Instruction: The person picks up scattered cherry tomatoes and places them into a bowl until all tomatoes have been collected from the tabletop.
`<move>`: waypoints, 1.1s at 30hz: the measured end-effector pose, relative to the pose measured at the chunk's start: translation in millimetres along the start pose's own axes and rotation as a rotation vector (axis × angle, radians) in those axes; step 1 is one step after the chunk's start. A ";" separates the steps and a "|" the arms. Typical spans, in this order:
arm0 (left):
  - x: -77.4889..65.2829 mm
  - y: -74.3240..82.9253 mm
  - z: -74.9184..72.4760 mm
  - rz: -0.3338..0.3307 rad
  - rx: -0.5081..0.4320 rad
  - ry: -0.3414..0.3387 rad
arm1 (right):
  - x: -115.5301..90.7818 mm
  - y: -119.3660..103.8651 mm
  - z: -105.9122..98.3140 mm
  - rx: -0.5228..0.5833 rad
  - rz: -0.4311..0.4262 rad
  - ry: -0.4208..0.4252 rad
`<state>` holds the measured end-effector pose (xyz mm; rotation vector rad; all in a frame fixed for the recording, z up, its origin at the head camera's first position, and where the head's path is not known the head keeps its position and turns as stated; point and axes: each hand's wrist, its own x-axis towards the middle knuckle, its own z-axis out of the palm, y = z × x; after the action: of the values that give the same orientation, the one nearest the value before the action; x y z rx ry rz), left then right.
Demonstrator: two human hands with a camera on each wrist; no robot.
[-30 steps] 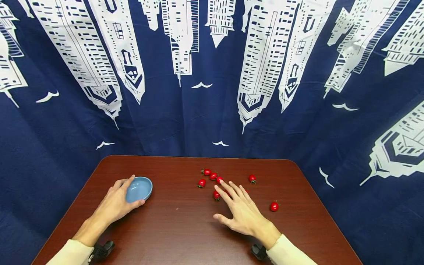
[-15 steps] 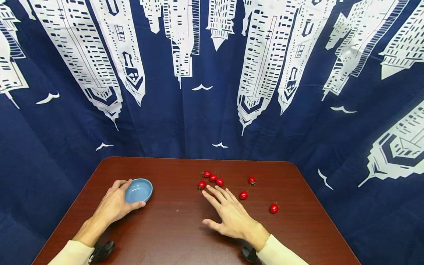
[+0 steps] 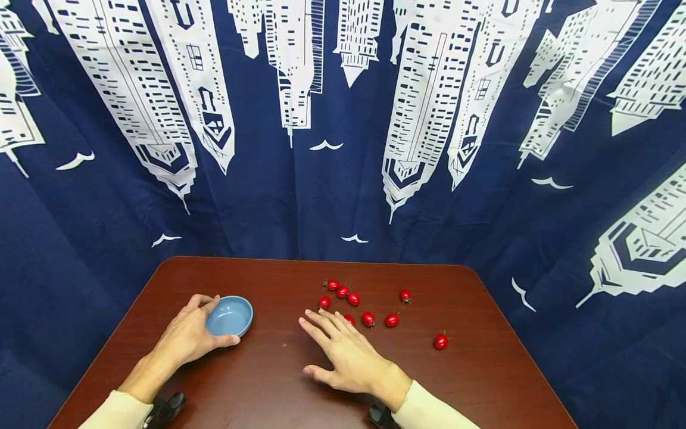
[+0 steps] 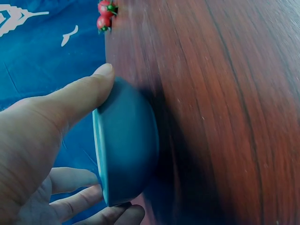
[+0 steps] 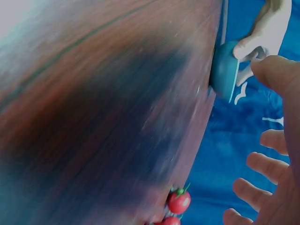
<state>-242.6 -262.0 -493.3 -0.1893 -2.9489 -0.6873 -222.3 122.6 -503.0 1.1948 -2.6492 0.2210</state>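
Observation:
With thumb and fingers spread around its sides, my left hand (image 3: 184,336) holds a small blue bowl (image 3: 230,317) at the left of the table. In the left wrist view the thumb presses the bowl's (image 4: 126,140) near wall and the fingertips show at its other side. Nothing is seen inside the bowl. My right hand (image 3: 351,357), palm down with fingers spread, hovers over the middle of the table, holding nothing. Several red cherry tomatoes (image 3: 368,319) lie just beyond its fingers; one is partly hidden by them. Another cherry tomato (image 5: 179,201) shows low in the right wrist view.
The brown wooden table (image 3: 268,387) has rounded far corners. Behind it hangs a dark blue curtain (image 3: 300,196) printed with white buildings and birds. One lone cherry tomato (image 3: 440,341) lies at the right; another tomato (image 3: 405,296) is farther back.
My right hand has swept left across the table, uncovering tomatoes that it hid before. The bowl, still in my left hand, has shifted slightly right and nearer.

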 end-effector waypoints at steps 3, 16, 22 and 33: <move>0.2 6.8 0.6 0.018 0.009 -0.012 | 6.2 -6.9 1.7 -0.007 -0.030 0.001; -9.4 36.3 12.7 0.081 -0.014 -0.034 | 28.4 -27.2 9.1 -0.065 -0.130 0.006; -10.9 49.9 22.1 0.106 -0.018 -0.053 | 28.5 -27.4 12.5 -0.059 -0.153 0.009; -16.2 70.4 33.9 0.117 -0.043 -0.088 | 16.0 -20.7 11.2 0.029 -0.110 -0.047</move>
<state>-219.0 -185.8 -495.3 -0.4016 -2.9777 -0.7446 -218.6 94.9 -508.6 1.3659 -2.6182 0.2150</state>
